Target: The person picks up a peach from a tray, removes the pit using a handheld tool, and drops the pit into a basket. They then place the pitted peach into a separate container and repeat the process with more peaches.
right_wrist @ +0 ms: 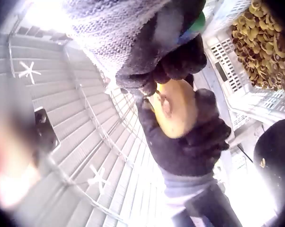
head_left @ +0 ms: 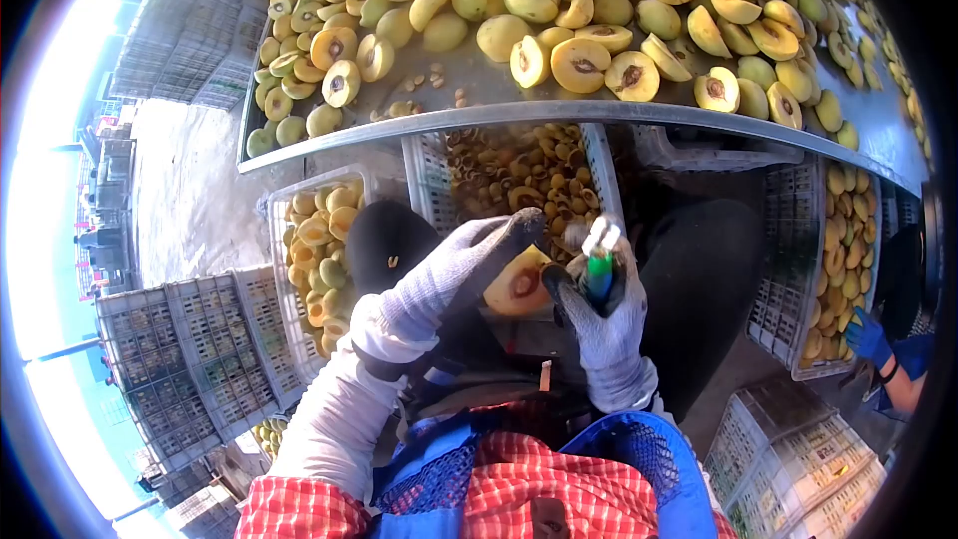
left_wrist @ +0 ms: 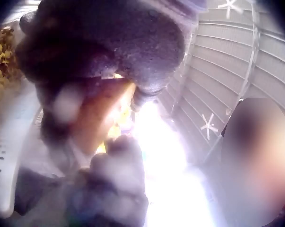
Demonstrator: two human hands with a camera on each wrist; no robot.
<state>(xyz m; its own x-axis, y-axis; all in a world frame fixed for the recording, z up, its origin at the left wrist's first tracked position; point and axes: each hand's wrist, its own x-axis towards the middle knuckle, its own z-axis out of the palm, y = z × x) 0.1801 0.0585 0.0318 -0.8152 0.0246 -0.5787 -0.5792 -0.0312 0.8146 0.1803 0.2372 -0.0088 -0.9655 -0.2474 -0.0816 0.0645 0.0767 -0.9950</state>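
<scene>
My left hand [head_left: 464, 255], in a light knit glove with dark fingers, grips a halved yellow peach [head_left: 519, 284] over my lap. Its cut face, with a brownish pit hollow, shows in the head view and the right wrist view. My right hand [head_left: 611, 324], gloved the same way, holds a green-handled tool [head_left: 599, 277] with a whitish end pointing up. Seen from the right wrist, the right fingertips are right at the upper edge of the peach half [right_wrist: 180, 113], where the tool's working end is hidden. The left wrist view is partly washed out by glare.
A metal table [head_left: 479, 120] heaped with halved peaches [head_left: 579, 65] stands ahead. Under its edge sits a white crate [head_left: 431, 185] of brown-yellow scraps. Crates of peach halves flank my knees, one at left [head_left: 274, 240], one at right [head_left: 788, 260]. Another person's blue-gloved hand [head_left: 868, 337] reaches in there.
</scene>
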